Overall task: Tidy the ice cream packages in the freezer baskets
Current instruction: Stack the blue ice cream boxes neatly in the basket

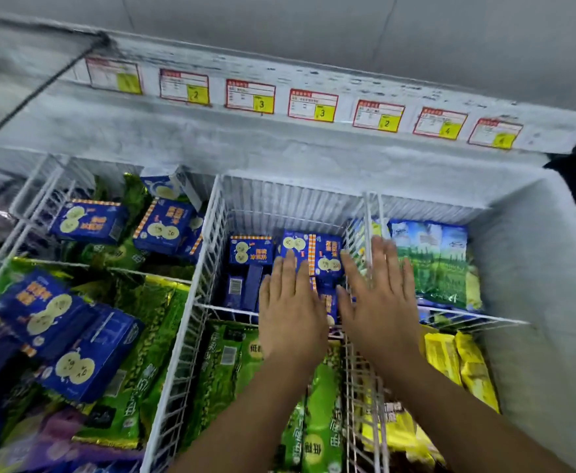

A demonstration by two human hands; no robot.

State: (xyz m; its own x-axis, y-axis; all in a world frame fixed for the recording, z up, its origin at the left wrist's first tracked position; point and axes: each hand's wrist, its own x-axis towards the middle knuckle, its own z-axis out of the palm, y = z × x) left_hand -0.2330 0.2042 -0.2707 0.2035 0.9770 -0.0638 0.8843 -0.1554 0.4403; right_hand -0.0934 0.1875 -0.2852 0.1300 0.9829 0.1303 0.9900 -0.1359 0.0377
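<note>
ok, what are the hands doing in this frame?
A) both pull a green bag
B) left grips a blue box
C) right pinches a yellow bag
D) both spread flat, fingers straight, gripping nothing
D: the left hand and right hand are both spread flat with straight fingers, at the blue boxes in the middle wire basket.

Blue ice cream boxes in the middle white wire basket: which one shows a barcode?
The blue cardboard box standing on edge left of the left hand; the boxes behind it show yellow round faces.
</note>
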